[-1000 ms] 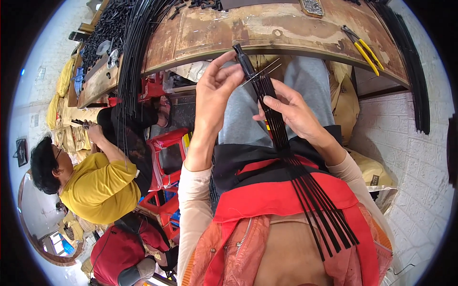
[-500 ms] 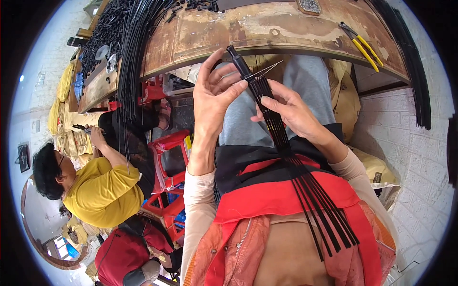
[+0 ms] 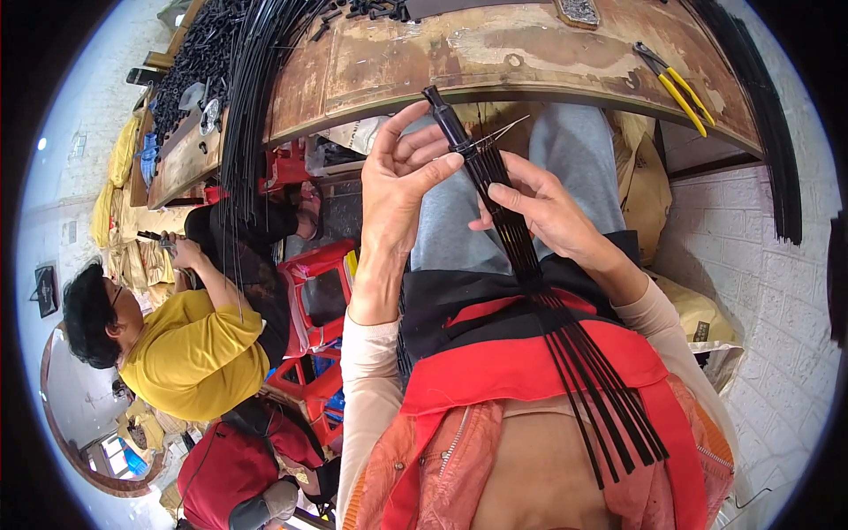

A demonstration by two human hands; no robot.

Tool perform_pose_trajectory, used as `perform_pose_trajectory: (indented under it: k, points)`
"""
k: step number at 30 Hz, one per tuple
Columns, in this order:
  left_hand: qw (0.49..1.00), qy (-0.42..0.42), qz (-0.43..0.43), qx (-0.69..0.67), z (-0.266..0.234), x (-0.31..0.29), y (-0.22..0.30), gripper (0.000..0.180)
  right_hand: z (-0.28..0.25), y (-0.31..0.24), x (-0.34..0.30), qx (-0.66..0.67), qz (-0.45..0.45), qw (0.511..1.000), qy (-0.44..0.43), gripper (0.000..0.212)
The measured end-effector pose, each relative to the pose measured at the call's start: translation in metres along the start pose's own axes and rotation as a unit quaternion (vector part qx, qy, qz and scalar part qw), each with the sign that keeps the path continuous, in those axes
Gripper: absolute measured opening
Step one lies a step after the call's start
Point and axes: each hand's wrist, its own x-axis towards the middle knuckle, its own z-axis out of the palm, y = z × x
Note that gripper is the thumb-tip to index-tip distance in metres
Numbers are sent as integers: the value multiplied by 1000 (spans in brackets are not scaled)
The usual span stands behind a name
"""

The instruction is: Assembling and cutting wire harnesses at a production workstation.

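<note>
A bundle of long, thin black ribs (image 3: 519, 256), like part of an umbrella frame, slants across my lap and fans out over my chest. At its upper end is a black tube-shaped fitting (image 3: 451, 124) with a narrower tip. My left hand (image 3: 397, 190) is closed on this fitting, thumb near its lower rim and fingers behind. My right hand (image 3: 552, 212) pinches the ribs just below, thumb on top and some fingertips hidden behind them. A thin pale wire (image 3: 505, 129) sticks out to the right where fitting and ribs meet.
A worn wooden table (image 3: 389, 66) stands ahead, holding yellow-handled pliers (image 3: 678, 93) at the right. Long black rods (image 3: 247, 115) hang over its left side beside piled black fittings (image 3: 196, 66). More rods (image 3: 768, 150) hang at right. A co-worker in yellow (image 3: 194, 349) sits left by red stools (image 3: 314, 309).
The whole view has shifted slightly. Both hands keep nearly the same hold on the fitting and ribs.
</note>
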Motion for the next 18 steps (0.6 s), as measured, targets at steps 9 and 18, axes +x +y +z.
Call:
perform_pose_trajectory:
  k: [9, 18]
  points:
    - [969, -131, -57, -203, -15, 10, -22, 58, -12, 1, 6, 98, 35, 990, -95, 37]
    - [998, -51, 47, 7, 9, -13, 16, 32, 15, -5, 14, -34, -133, 990, -4, 36]
